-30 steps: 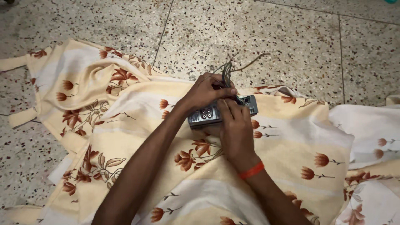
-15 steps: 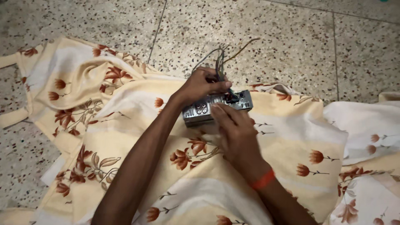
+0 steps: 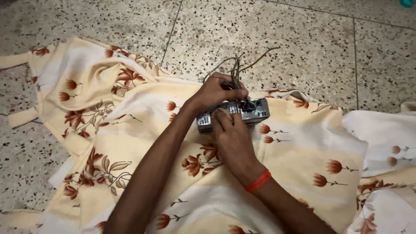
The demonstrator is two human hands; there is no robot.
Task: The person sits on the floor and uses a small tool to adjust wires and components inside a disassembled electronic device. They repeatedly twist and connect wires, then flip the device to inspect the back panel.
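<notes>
The left hand (image 3: 215, 92) now pinches the wires (image 3: 236, 71) behind the metal box (image 3: 255, 112).

Soft even light, faint shadows, sharp focus, no glare

A speckled terrazzo floor (image 3: 277, 30) fills the view from nine through twelve to three o'clock — grey with dark chips, divided by thin joint lines. Over the centre and six o'clock lies a cream cloth (image 3: 303, 173) printed with rust-brown flowers, rumpled — light is soft and even.
</notes>
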